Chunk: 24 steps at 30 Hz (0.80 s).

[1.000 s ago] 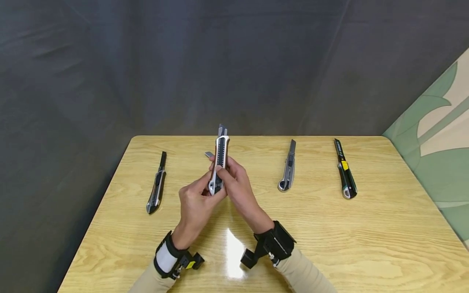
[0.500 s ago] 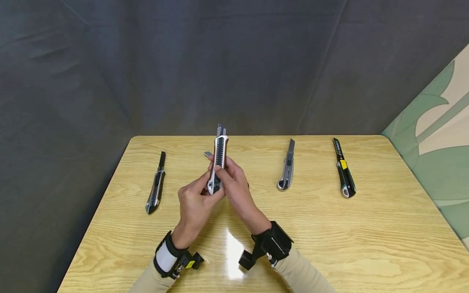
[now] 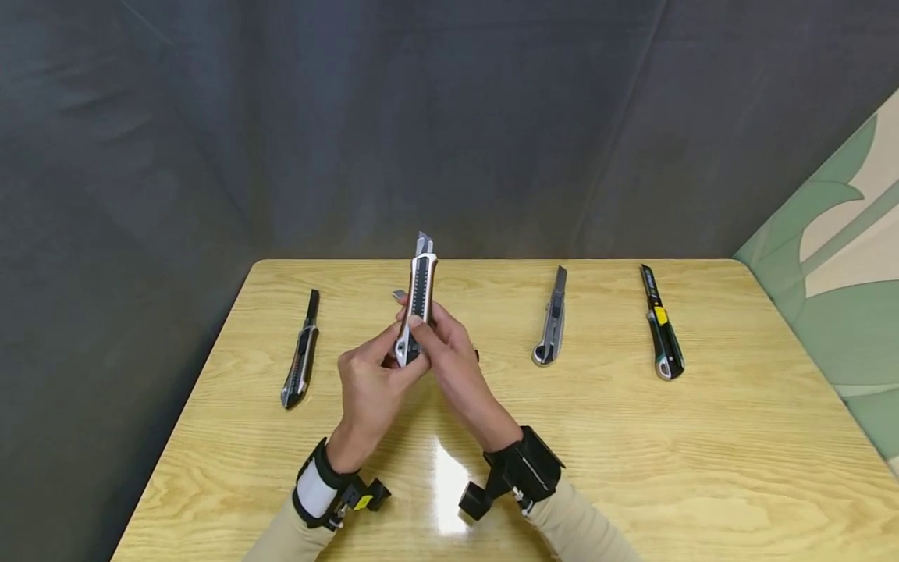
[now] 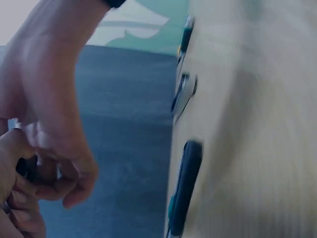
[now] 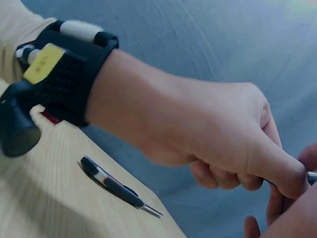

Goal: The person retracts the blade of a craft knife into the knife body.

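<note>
Above the wooden table, in the head view, a silver and black snap-off utility knife (image 3: 421, 285) points away with its blade tip out of the front. My left hand (image 3: 372, 382) grips it near its lower end. From the other side my right hand (image 3: 453, 351) holds it too, with the thumb on the black slider track. Both hands partly hide a second utility knife on the table, its blade tip (image 3: 399, 294) showing to the left of them. That dark-handled knife (image 4: 185, 188) shows more fully in the left wrist view.
On the wooden table (image 3: 632, 468) lie a black and silver utility knife (image 3: 300, 355) at left, a grey one (image 3: 551, 320) right of the hands, and a black one with a yellow slider (image 3: 660, 324) farther right. A dark curtain (image 3: 449, 133) hangs behind.
The held knife and both hands have shifted very slightly up and away in the head view. Both hands keep their hold, and the knives on the table lie as before.
</note>
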Motion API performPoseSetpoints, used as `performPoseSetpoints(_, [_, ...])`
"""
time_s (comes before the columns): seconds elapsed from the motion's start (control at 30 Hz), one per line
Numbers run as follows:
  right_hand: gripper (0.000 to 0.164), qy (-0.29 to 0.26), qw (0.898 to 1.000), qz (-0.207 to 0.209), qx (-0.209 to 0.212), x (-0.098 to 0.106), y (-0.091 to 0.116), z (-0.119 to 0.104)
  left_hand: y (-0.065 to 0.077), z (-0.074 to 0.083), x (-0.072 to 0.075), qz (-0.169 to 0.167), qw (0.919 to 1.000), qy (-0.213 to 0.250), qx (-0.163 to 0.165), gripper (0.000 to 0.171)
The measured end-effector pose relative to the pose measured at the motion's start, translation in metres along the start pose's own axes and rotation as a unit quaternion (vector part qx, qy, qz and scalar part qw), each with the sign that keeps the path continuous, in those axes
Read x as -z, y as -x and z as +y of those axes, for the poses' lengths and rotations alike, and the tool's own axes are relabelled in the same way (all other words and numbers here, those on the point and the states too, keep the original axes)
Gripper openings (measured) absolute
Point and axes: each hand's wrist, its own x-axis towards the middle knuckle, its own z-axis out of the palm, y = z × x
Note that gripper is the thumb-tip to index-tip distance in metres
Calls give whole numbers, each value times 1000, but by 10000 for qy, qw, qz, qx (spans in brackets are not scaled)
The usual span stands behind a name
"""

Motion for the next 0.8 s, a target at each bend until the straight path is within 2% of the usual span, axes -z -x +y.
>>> performPoseSetpoints(0.1, [33, -15, 10000, -42, 61, 0, 0, 0, 0, 1, 1, 27, 10000, -44, 31, 31])
performPoseSetpoints(0.37, [24, 159, 9993, 237, 222, 0, -5, 3, 2, 2, -2, -65, 9998, -169, 68, 25])
performPoseSetpoints(0.63, [35, 548, 9970, -93, 542, -7, -2, 5, -2, 0, 2, 239, 9996, -137, 85, 25])
performPoseSetpoints(0.8, [35, 452, 9972, -185, 566, -6, -1, 5, -4, 0, 4, 179, 9998, -111, 57, 24])
